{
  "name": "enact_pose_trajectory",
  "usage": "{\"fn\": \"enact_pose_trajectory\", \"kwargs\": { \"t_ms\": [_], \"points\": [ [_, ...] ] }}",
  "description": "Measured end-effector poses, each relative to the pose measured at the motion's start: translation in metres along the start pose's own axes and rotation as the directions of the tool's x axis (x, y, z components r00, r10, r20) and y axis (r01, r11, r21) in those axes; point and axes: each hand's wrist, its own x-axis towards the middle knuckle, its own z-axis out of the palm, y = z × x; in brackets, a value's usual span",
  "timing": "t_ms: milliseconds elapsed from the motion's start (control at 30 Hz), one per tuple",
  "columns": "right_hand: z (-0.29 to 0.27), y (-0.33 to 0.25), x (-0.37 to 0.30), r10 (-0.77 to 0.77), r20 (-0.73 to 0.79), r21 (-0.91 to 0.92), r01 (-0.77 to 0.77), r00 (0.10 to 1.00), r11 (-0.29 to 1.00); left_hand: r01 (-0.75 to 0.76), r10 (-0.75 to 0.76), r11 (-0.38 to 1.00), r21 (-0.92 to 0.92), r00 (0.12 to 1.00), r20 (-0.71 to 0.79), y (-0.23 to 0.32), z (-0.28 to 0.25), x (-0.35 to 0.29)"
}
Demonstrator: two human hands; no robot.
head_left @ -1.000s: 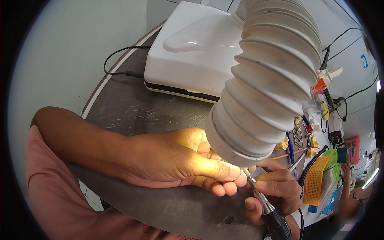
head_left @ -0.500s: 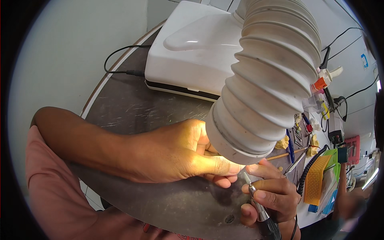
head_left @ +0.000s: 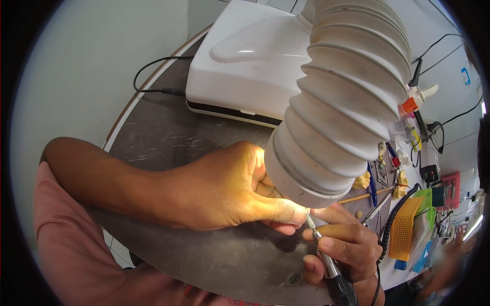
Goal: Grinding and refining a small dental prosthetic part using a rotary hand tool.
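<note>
My right hand (head_left: pixel 352 247) grips a rotary handpiece (head_left: pixel 329 260), silver with a black rear end, held like a pen. Its pale, pointed bit (head_left: pixel 310 221) reaches up to the tip of my left thumb. My left hand (head_left: pixel 224 191) is closed, thumb pressed toward the curled fingers. Whatever it pinches is hidden by the fingers and the hose mouth; only a small bright spot shows at the thumb tip. Directly above both hands hangs the wide mouth of a white ribbed suction hose (head_left: pixel 337 112), with strong light falling on the left hand.
Behind my left hand stands a white machine housing (head_left: pixel 245 71) with a black cable (head_left: pixel 140 74). To the right lie a wooden stick (head_left: pixel 365 195), metal tools, yellowish plaster pieces (head_left: pixel 361 180) and a yellow basket (head_left: pixel 405 229). Another person's blurred arm (head_left: pixel 444 273) shows at far right.
The handpiece has shifted slightly up and left, bringing its bit against or close to my left thumb tip. My left hand has turned a little, its knuckles rising. The blurred arm at far right moved.
</note>
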Motion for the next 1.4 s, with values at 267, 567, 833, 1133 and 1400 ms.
{"fn": "enact_pose_trajectory", "kwargs": {
  "t_ms": [267,567,833,1133,1400],
  "points": [
    [0.009,0.007,-0.005,-0.081,-0.259,-0.097,0.057,0.963,0.994,0.025,-0.029,0.999,0.044,0.995,0.100,0.010,-0.004,-0.001],
    [0.008,0.010,0.002,-0.068,-0.160,-0.085,0.055,0.985,0.995,0.092,-0.076,0.985,-0.144,0.990,0.116,0.006,-0.001,-0.002],
    [0.006,0.006,0.002,-0.115,-0.147,-0.128,0.096,0.982,0.987,0.207,-0.176,0.947,-0.245,0.974,0.141,0.009,-0.001,-0.002],
    [0.003,0.006,0.003,-0.049,-0.122,-0.077,0.040,0.991,0.996,0.337,-0.275,0.842,-0.420,0.940,0.203,0.006,-0.002,-0.002],
    [0.005,0.003,0.001,-0.076,-0.133,-0.154,0.055,0.988,0.987,0.314,-0.254,0.862,-0.398,0.947,0.198,0.007,-0.001,-0.002]
  ]
}}
